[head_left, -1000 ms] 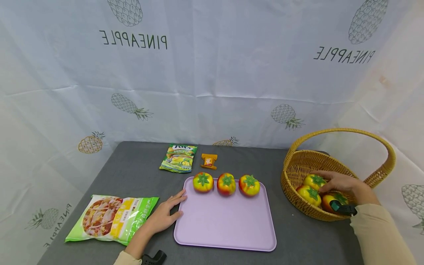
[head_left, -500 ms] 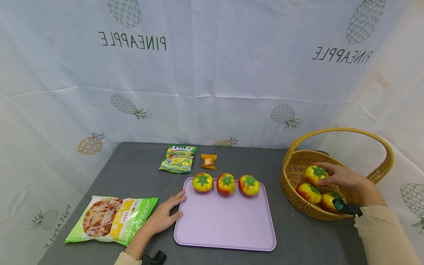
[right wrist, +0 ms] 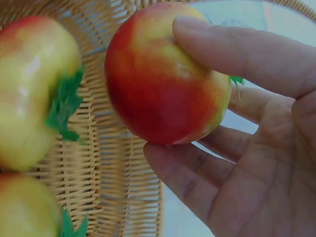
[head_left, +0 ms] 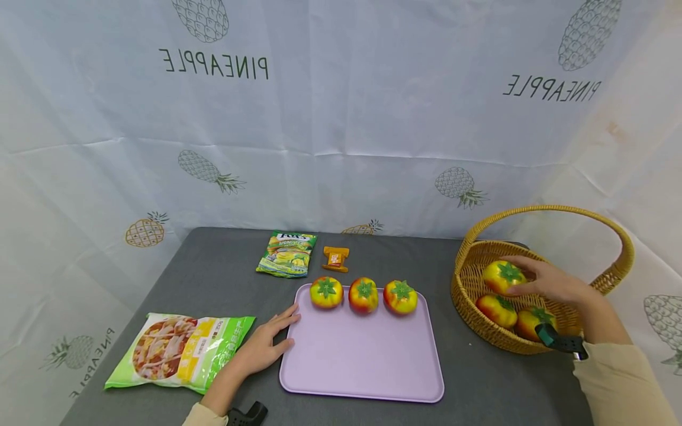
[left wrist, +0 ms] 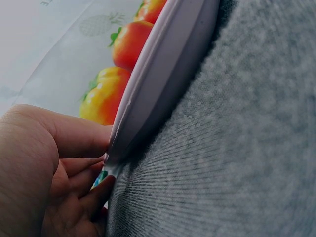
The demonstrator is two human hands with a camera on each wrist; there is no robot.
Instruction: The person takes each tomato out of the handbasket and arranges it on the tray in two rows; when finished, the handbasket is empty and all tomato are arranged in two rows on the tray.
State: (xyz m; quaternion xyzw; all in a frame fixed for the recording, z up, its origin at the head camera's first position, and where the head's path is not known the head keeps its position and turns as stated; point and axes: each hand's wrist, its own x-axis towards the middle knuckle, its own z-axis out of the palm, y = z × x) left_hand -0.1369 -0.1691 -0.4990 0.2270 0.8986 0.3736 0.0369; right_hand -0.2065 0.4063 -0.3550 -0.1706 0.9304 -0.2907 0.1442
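Note:
In the head view my right hand [head_left: 551, 284] grips a red-and-yellow persimmon [head_left: 501, 278] with a green leaf cap, inside the wicker basket [head_left: 479, 331]. The right wrist view shows the thumb on one side of this persimmon [right wrist: 165, 84] and the fingers on the other. Two more persimmons lie lower in the basket, one at the left [head_left: 495, 310] and one near my wrist [head_left: 534, 322]. My left hand [head_left: 261, 346] rests at the left edge of a lilac tray [head_left: 362, 361], its thumb and fingertips touching the rim. Three persimmons [head_left: 364, 296] stand in a row along the tray's far edge.
Left of my left hand lies a green food bag [head_left: 181, 352]. Behind the tray are a Fox's candy bag [head_left: 288, 254] and a small orange packet [head_left: 335, 259]. A tall handle [head_left: 549, 209] arches over the basket. A pineapple-print curtain [head_left: 341, 118] hangs behind the grey table [head_left: 224, 266].
The right hand has lifted the persimmon off the others and shifted it slightly toward the back left of the basket. My left hand and the tray have stayed put.

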